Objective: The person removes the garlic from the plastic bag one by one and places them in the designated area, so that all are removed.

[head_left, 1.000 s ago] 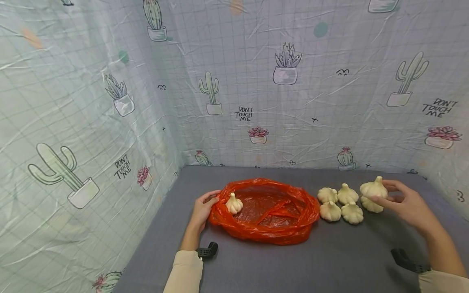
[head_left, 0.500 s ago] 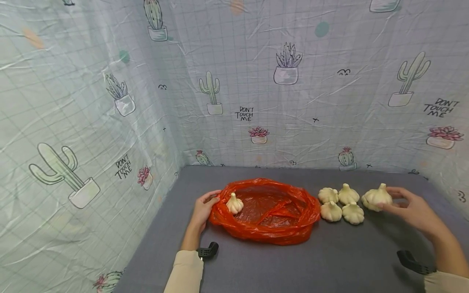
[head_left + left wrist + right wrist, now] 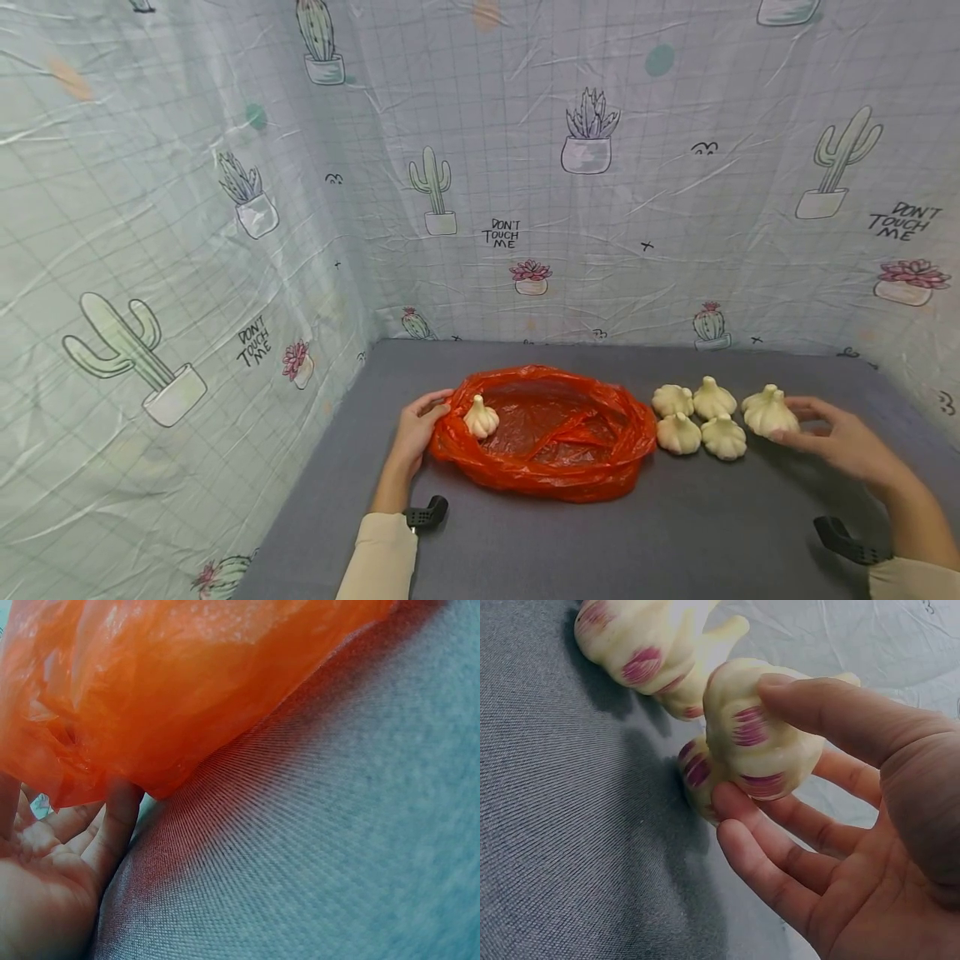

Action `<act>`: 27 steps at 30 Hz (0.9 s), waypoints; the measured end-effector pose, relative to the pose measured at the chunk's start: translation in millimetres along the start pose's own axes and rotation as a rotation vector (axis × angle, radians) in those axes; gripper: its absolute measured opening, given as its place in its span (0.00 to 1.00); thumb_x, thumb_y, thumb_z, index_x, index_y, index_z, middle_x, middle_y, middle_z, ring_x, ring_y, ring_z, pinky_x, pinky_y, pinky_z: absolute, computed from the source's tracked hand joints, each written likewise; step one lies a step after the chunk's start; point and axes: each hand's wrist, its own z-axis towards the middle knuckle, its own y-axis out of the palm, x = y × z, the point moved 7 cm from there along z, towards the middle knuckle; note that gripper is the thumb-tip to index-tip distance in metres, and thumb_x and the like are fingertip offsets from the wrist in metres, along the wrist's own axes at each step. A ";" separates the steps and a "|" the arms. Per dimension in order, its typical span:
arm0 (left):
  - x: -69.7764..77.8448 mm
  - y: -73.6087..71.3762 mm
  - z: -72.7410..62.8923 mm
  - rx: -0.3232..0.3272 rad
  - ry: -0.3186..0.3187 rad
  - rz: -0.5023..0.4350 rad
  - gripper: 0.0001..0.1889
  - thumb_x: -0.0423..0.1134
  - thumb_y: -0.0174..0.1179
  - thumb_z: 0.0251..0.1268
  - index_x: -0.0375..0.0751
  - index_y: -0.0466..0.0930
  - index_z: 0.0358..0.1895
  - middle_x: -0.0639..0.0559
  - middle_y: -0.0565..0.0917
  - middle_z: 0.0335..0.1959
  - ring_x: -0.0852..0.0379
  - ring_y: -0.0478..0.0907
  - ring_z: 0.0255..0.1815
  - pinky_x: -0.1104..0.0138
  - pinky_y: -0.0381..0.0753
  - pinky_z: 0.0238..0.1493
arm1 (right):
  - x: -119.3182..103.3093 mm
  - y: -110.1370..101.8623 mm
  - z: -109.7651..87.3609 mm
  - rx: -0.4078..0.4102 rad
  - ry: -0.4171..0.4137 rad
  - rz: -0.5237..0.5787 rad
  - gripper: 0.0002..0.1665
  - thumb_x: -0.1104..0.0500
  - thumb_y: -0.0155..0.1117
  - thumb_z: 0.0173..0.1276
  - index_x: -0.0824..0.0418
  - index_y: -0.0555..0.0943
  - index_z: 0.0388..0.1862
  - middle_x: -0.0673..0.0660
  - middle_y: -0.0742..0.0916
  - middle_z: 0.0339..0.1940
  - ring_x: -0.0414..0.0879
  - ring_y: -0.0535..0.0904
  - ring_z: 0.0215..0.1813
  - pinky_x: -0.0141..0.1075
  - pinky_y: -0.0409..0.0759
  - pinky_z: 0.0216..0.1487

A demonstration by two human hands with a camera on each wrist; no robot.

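My left hand (image 3: pixel 414 429) holds the left rim of an open red plastic bag (image 3: pixel 570 483). In the left wrist view, fingers (image 3: pixel 118 817) of that hand go up behind the orange-looking film. One garlic bulb (image 3: pixel 481 418) sits inside the bag at its left end, stem up. Out on the right, my right hand (image 3: pixel 843 442) grips another garlic bulb (image 3: pixel 761 739) between thumb and fingers. The right wrist view shows purple streaks on it and a further bulb (image 3: pixel 697 776) close behind, mostly hidden by it.
Several garlic bulbs (image 3: pixel 723 437) stand grouped between the bag and my right hand, on the grey cloth-covered table (image 3: pixel 540 546). A cactus-print sheet (image 3: pixel 465 292) hangs along the table's back and left side. Each wrist wears a black device (image 3: pixel 427 512).
My right hand has moved slightly right, and its garlic bulb has come down, covering the bulb that showed beneath it. The left hand and the bag keep their places.
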 end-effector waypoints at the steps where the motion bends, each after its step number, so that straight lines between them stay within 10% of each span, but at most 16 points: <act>1: 0.1 0.2 -0.1 0.000 0.001 -0.001 0.17 0.38 0.62 0.72 0.45 0.84 0.61 0.42 0.85 0.59 0.56 0.83 0.52 0.67 0.82 0.50 | 0.6 1.1 0.1 -0.008 0.000 -0.001 0.49 0.43 0.63 0.75 0.76 0.58 0.76 0.84 0.70 0.67 0.77 0.76 0.58 0.53 0.82 0.42; 27: 0.0 -0.1 -0.3 0.005 -0.001 0.004 0.17 0.39 0.62 0.72 0.46 0.84 0.61 0.43 0.84 0.60 0.55 0.82 0.54 0.67 0.82 0.53 | 13.4 13.7 1.8 -0.102 -0.042 -0.035 0.43 0.49 0.63 0.75 0.77 0.62 0.73 0.83 0.76 0.61 0.78 0.79 0.55 0.56 0.83 0.43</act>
